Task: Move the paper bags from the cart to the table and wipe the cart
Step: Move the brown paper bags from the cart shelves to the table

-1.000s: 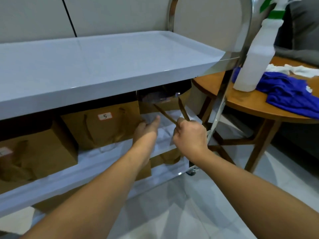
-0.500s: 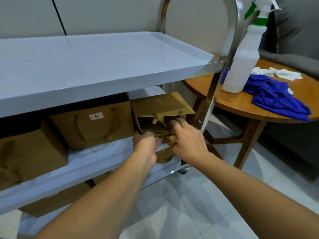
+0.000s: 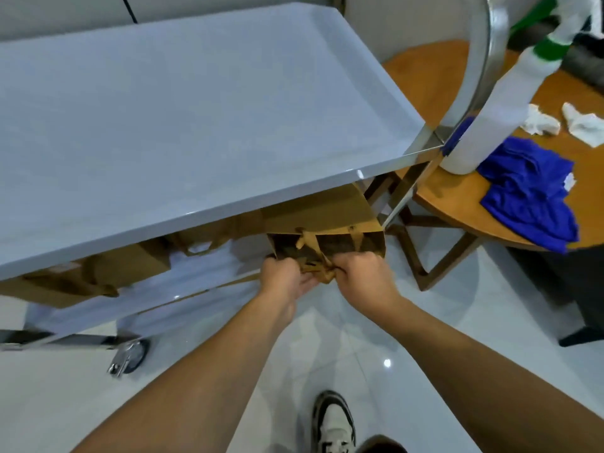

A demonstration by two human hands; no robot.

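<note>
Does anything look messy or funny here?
Yes. The paper bag in both hands lies tipped over, mouth facing out. On the round table, a blue cloth and white tissues sit crumpled.

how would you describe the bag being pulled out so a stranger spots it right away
Find the grey cart and look under its top shelf at the end nearest the round wooden table. The paper bag there lies tipped with its open mouth facing outward. Unlike the other bags further in, both hands hold its handles.

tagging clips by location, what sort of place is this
Probably an indoor lounge or serviced room: a glossy tiled floor, a wheeled service cart with paper bags on its lower shelf, and a round wooden table.
</note>
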